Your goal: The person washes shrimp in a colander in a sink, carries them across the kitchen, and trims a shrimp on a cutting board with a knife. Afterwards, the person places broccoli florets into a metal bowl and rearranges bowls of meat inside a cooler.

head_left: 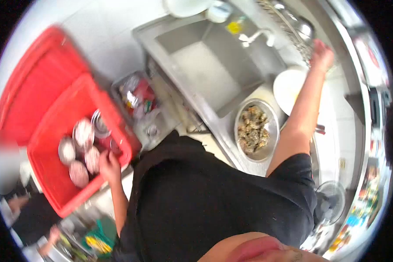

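Note:
My left hand point(110, 167) is over the near rim of a red cooler box point(70, 109), beside a rounded pinkish pack point(92, 160). Its fingers are blurred, and whether they grip the pack is unclear. Several similar round, pink-and-white packs lie in the box, with a metal-rimmed round item point(101, 124) near its wall. My right hand point(322, 56) reaches far across to a dish rack point(294, 37) behind the sink. Its fingers look curled, and what they hold, if anything, is hidden. Below my right arm stands a steel bowl point(275, 142) of shellfish-like pieces point(253, 129).
A steel sink point(196, 65) with a white tap point(257, 38) lies ahead. A white plate point(288, 89) stands beside it. A bag-lined bin point(137, 96) sits between cooler and sink. Another person's dark clothing point(37, 218) shows at lower left, a fan point(330, 203) at right.

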